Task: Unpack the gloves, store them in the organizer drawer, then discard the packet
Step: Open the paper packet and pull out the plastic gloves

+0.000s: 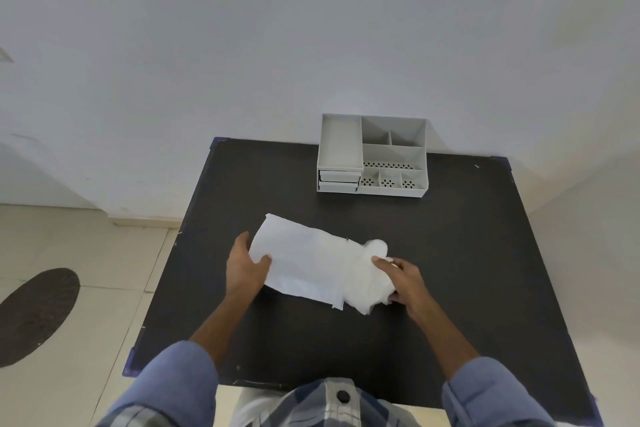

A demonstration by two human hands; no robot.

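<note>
black tabletop (450, 253) by pale wall | left hand (244, 267) grips packet (298, 260); right hand (401, 279) pinches gloves (367, 284) at its mouth | risk: thin gloves tear or snag inside; organizer (372, 156) drawers look shut

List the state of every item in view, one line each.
packet: flat on the table, open at its right end, held
gloves: partly out of the packet
left hand: gripping the packet's left end
right hand: gripping the gloves
organizer: top compartments empty
drawers: both shut
</note>
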